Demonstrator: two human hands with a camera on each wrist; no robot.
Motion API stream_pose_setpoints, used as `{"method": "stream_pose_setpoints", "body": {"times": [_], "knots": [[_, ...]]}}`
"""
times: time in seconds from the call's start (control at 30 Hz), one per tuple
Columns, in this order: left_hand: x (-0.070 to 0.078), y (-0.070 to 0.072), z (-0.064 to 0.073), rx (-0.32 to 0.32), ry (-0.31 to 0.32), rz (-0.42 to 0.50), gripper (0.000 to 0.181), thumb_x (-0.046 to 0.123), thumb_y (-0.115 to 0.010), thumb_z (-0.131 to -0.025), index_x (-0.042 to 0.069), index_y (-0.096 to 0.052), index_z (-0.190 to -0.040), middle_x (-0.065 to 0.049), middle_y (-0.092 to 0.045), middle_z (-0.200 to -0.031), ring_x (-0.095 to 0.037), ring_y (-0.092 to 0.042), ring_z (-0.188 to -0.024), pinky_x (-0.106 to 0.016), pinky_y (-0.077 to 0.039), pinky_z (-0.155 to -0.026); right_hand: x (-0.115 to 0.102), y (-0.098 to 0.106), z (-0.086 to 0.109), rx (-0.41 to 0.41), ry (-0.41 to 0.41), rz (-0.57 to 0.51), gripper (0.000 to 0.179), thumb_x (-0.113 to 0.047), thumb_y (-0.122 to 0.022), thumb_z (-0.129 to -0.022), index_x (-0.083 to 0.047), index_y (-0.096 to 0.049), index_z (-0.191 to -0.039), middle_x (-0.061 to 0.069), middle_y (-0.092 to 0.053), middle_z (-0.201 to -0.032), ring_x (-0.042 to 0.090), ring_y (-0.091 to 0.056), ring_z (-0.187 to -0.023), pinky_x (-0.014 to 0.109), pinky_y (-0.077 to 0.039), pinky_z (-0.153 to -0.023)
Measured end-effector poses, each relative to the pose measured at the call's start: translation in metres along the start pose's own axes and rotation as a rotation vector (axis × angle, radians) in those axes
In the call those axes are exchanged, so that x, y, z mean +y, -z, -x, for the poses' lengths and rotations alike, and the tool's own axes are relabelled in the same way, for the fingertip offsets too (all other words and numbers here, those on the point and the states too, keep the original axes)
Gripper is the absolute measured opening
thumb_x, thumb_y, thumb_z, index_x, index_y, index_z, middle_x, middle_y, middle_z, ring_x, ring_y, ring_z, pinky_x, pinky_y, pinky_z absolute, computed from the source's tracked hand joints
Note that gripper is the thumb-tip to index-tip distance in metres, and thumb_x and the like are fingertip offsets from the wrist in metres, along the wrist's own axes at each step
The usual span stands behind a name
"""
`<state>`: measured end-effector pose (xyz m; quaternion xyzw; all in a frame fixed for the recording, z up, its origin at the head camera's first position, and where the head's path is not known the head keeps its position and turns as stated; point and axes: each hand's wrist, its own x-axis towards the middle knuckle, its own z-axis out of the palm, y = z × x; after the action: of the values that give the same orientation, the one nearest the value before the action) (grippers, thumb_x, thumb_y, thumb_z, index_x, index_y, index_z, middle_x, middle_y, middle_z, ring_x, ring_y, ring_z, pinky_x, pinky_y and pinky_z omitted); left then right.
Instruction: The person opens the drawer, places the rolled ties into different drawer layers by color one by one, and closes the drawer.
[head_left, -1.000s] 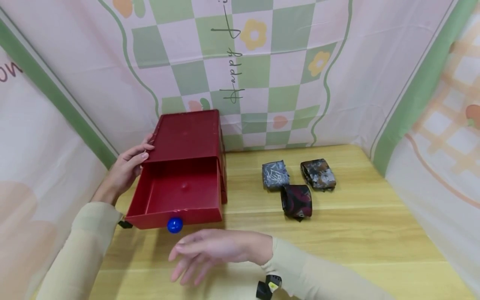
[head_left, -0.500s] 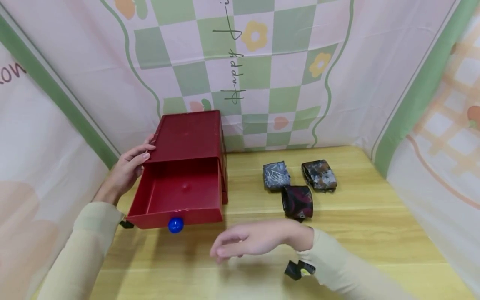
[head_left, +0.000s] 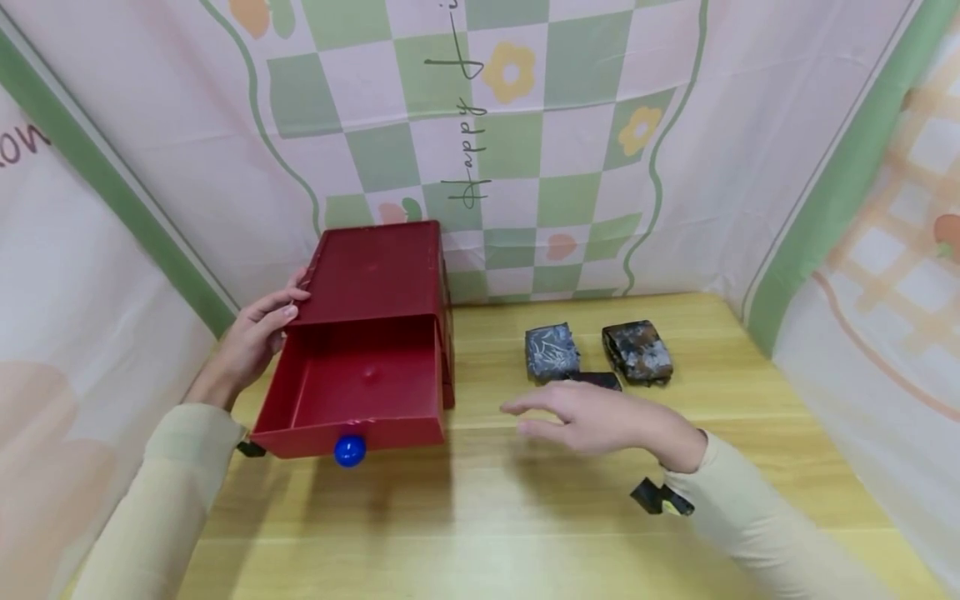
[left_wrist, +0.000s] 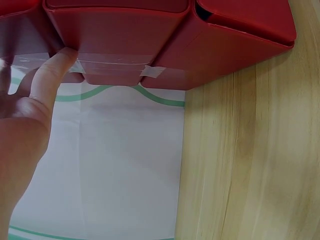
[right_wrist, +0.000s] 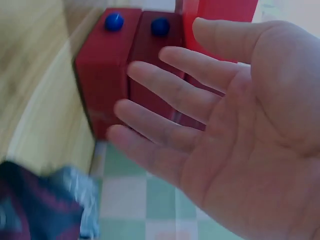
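A red drawer cabinet [head_left: 378, 271] stands at the left, its top drawer [head_left: 397, 432] pulled out, with nothing inside and a blue knob [head_left: 349, 451] on the front. My left hand [head_left: 251, 337] rests its fingers on the cabinet's left side and top edge; the left wrist view has the thumb extended against that red side. Fingers spread, my right hand [head_left: 603, 417] is above the table, overlapping a rolled black-and-maroon cloth [head_left: 596, 380] and hiding most of it. Behind lie a folded grey-blue cloth [head_left: 552, 352] and a folded dark, brown-patched cloth [head_left: 637, 352].
Light wood table [head_left: 480, 533] extends beneath everything. A printed curtain [head_left: 510, 150] hangs behind and at both sides, close behind the cabinet. Lower drawers with blue knobs [right_wrist: 114, 22] are closed in the right wrist view.
From in front of the open drawer, my right hand has moved right and away from me, to the rolled cloth. My left hand, the drawer and the cloths have stayed put.
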<state>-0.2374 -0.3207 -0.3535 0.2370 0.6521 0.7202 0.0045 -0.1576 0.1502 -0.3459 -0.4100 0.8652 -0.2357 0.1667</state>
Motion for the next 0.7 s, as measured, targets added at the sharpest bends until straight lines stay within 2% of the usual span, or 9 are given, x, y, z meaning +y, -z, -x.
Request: {"method": "stream_pose_setpoints", "body": {"times": [0.07, 0.2, 0.3, 0.4, 0.47, 0.53, 0.63, 0.7], "knots": [[0.000, 0.000, 0.000, 0.005, -0.004, -0.001, 0.032, 0.006, -0.046, -0.108, 0.015, -0.072, -0.123, -0.006, -0.019, -0.169, -0.013, -0.026, -0.148, -0.017, -0.038, -0.054, 0.010, 0.005, 0.005, 0.049, 0.004, 0.026, 0.045, -0.035, -0.048, -0.109, -0.009, -0.055, -0.146, 0.007, -0.059, -0.143, 0.026, -0.056, -0.128, 0.050, -0.043, -0.108], [-0.001, 0.001, 0.001, 0.007, -0.007, 0.002, 0.031, 0.007, -0.046, -0.108, 0.015, -0.072, -0.123, -0.006, -0.019, -0.168, -0.009, -0.030, -0.144, -0.018, -0.036, -0.052, 0.034, 0.014, 0.015, 0.115, -0.011, 0.041, 0.045, -0.031, -0.052, -0.108, -0.008, -0.053, -0.146, 0.009, -0.058, -0.143, 0.028, -0.056, -0.128, 0.052, -0.044, -0.105], [-0.001, 0.001, 0.001, 0.008, -0.004, 0.009, 0.031, 0.007, -0.046, -0.108, 0.015, -0.072, -0.123, -0.005, -0.020, -0.168, -0.009, -0.028, -0.146, -0.017, -0.036, -0.053, 0.052, 0.016, 0.023, 0.158, -0.039, 0.058, 0.045, -0.027, -0.055, -0.107, -0.005, -0.054, -0.146, 0.012, -0.057, -0.144, 0.033, -0.052, -0.133, 0.054, -0.044, -0.105], [-0.001, 0.001, 0.001, 0.007, -0.002, 0.014, 0.030, 0.007, -0.047, -0.108, 0.015, -0.072, -0.123, -0.005, -0.019, -0.169, -0.013, -0.024, -0.149, -0.015, -0.039, -0.056, 0.069, 0.015, 0.030, 0.212, -0.091, 0.069, 0.045, -0.023, -0.058, -0.106, -0.001, -0.053, -0.145, 0.015, -0.058, -0.143, 0.036, -0.054, -0.130, 0.056, -0.045, -0.103], [-0.002, 0.001, 0.000, 0.004, -0.002, 0.022, 0.030, 0.007, -0.047, -0.107, 0.014, -0.072, -0.123, -0.006, -0.019, -0.169, -0.016, -0.019, -0.152, -0.014, -0.045, -0.065, 0.079, 0.014, 0.035, 0.242, -0.131, 0.052, 0.047, -0.023, -0.059, -0.105, 0.000, -0.052, -0.145, 0.017, -0.057, -0.143, 0.033, -0.061, -0.118, 0.054, -0.047, -0.099], [-0.002, 0.000, 0.000, 0.002, -0.003, 0.029, 0.030, 0.007, -0.047, -0.107, 0.014, -0.072, -0.123, -0.006, -0.018, -0.169, -0.020, -0.015, -0.154, -0.014, -0.050, -0.075, 0.087, 0.011, 0.038, 0.266, -0.173, 0.031, 0.050, -0.025, -0.061, -0.104, 0.001, -0.050, -0.146, 0.020, -0.055, -0.144, 0.026, -0.065, -0.095, 0.049, -0.049, -0.090], [-0.002, 0.000, 0.000, -0.001, 0.000, 0.041, 0.031, 0.007, -0.047, -0.108, 0.015, -0.072, -0.122, -0.005, -0.019, -0.169, -0.024, -0.010, -0.155, -0.018, -0.052, -0.083, 0.099, 0.007, 0.042, 0.279, -0.220, -0.012, 0.058, -0.029, -0.064, -0.102, 0.001, -0.046, -0.148, 0.022, -0.053, -0.145, 0.012, -0.050, -0.062, 0.039, -0.046, -0.075], [-0.002, 0.000, 0.000, -0.002, 0.001, 0.044, 0.031, 0.007, -0.046, -0.108, 0.016, -0.072, -0.122, -0.004, -0.020, -0.169, -0.025, -0.009, -0.155, -0.019, -0.053, -0.084, 0.104, 0.004, 0.043, 0.283, -0.239, -0.037, 0.064, -0.032, -0.066, -0.100, 0.001, -0.044, -0.150, 0.024, -0.052, -0.144, 0.010, -0.041, -0.051, 0.034, -0.043, -0.067]]}}
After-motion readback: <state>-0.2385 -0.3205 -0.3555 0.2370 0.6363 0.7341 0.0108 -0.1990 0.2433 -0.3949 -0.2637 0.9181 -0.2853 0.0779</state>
